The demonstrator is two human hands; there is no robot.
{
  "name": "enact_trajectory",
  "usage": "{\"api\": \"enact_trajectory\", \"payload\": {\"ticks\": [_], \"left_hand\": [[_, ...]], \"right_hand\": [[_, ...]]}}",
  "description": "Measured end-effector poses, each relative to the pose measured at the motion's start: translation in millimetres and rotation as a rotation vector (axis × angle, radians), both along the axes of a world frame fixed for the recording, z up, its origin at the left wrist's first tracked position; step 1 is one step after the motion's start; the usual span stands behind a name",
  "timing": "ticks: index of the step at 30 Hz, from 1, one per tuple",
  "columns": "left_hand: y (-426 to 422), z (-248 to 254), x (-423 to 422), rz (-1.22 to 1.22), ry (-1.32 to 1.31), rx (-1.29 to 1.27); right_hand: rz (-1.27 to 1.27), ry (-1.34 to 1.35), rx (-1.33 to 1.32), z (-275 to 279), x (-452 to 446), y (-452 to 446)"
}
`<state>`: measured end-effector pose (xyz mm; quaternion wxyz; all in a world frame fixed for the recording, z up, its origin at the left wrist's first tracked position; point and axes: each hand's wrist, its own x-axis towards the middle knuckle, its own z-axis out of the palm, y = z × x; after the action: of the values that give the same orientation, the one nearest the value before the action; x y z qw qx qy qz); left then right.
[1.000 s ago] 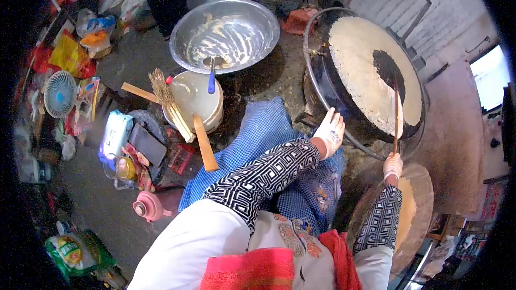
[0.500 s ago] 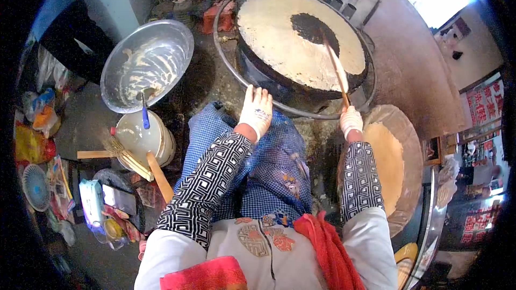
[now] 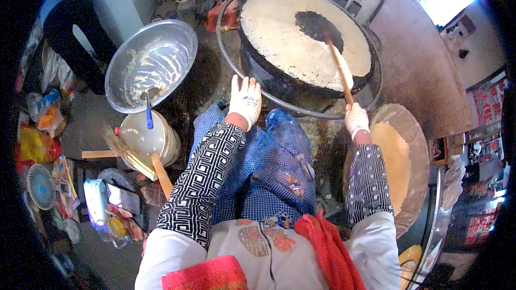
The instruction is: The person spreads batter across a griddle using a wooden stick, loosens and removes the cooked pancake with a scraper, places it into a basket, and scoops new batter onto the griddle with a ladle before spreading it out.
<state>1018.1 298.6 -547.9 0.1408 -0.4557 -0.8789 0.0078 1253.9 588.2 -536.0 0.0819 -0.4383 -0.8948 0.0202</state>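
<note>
A thin layer of pale batter covers most of the big round griddle, with a dark bare patch near its centre. My right hand, in a white glove, is closed round the handle of a long wooden spatula. Its blade lies across the griddle from the dark patch to the near right rim, with batter along one edge. My left hand, also gloved, has its fingers stretched out at the metal ring that circles the griddle. Nothing shows in its palm, which faces away.
Left of me, a large metal basin smeared with batter holds a blue-handled tool. Below it stands a white bucket with a brush on top. At right, a finished flat pancake lies on a round tray. A person's dark-clothed legs show upper left.
My left hand has moved left along the metal ring. My right hand and the spatula have shifted slightly right and down, and the view has shifted a little.
</note>
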Motion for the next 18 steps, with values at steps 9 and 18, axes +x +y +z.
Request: {"api": "enact_trajectory", "payload": {"ticks": [9,18], "left_hand": [[12,26,26,0.128,0.011,-0.128],[32,18,82,-0.156,-0.045,-0.15]], "right_hand": [[0.074,-0.013,-0.002,9,12,-20],[0.125,-0.054,0.013,17,-6,-21]]}}
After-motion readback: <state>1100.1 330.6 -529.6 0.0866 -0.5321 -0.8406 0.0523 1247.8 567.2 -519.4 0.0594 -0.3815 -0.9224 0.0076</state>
